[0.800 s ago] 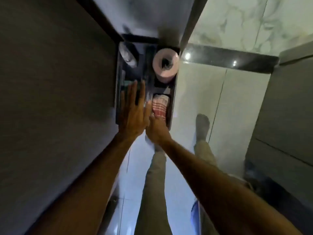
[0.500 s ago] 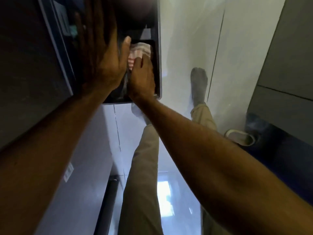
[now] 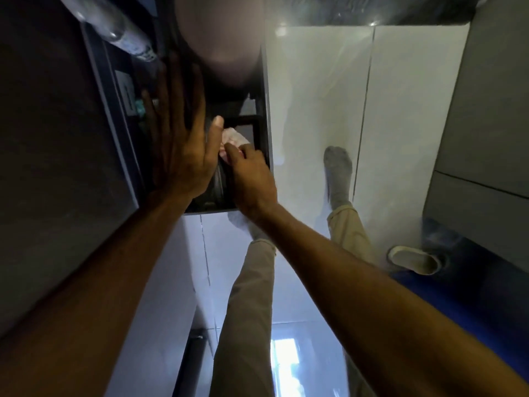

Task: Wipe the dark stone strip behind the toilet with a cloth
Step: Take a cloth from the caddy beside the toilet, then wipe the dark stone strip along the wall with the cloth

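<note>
My left hand (image 3: 179, 144) is flat and spread on the dark shelf unit (image 3: 262, 156), holding nothing. My right hand (image 3: 252, 176) is curled over a pink-and-white cloth (image 3: 233, 137) in the shelf's small compartment; fingertips hidden, so grip unclear. Blurred pink roll (image 3: 217, 38) above, cut off.

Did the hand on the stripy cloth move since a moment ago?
Barely. The right hand still presses the cloth in the same dark tray compartment; mostly the camera shifted.
</note>
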`<state>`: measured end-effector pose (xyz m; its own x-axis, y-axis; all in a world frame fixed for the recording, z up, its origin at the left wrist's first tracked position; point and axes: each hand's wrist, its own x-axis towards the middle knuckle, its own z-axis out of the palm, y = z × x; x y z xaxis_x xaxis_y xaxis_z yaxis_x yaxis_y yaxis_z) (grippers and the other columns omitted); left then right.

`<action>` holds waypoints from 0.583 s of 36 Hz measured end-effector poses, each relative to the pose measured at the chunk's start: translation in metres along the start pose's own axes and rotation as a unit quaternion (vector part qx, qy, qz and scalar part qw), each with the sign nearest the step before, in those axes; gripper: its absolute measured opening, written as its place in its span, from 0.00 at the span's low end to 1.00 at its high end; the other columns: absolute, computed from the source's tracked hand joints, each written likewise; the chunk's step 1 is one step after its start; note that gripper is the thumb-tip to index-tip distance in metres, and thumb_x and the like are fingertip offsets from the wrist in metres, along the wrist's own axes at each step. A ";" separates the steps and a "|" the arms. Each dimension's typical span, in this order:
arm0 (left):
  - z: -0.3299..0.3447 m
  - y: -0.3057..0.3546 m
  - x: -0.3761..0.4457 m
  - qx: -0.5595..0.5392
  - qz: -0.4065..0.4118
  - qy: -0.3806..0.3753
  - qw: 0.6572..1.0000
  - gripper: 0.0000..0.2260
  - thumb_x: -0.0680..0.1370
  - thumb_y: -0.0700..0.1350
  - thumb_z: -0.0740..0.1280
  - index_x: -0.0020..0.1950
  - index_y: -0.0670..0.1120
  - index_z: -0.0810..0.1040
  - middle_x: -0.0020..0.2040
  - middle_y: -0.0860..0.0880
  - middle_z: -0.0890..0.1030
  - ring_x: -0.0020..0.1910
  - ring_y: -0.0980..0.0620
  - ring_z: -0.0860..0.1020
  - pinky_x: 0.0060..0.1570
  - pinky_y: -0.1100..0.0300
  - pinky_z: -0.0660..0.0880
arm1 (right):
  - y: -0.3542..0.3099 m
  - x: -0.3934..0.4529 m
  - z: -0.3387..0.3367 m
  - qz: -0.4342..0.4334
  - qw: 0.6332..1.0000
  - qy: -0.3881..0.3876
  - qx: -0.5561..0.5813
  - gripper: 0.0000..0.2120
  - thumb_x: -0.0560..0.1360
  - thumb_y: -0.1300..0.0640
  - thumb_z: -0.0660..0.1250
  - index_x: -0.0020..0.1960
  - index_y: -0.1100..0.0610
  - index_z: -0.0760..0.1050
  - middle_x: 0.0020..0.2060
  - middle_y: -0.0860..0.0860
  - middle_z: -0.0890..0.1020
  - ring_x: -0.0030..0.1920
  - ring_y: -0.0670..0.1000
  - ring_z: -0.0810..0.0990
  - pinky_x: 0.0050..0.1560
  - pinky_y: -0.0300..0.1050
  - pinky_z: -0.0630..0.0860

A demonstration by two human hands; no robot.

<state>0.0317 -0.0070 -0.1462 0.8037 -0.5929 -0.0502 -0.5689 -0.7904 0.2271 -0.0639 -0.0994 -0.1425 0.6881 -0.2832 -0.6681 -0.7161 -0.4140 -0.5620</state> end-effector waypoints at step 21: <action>-0.057 0.233 0.057 -0.126 0.005 -0.134 0.983 0.30 0.85 0.53 0.59 0.85 0.42 0.65 0.84 0.37 0.69 0.84 0.36 0.65 0.78 0.28 0.68 | 0.079 0.036 -0.348 -0.046 0.976 0.150 0.152 0.23 0.90 0.62 0.62 0.85 0.59 0.68 0.83 0.52 0.72 0.81 0.43 0.71 0.80 0.26 0.67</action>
<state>-0.0454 -0.2163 -0.0411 0.7041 -0.6465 -0.2938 -0.4885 -0.7413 0.4603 -0.0547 -0.4437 -0.0412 0.7225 -0.5159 -0.4603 -0.6192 -0.1867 -0.7627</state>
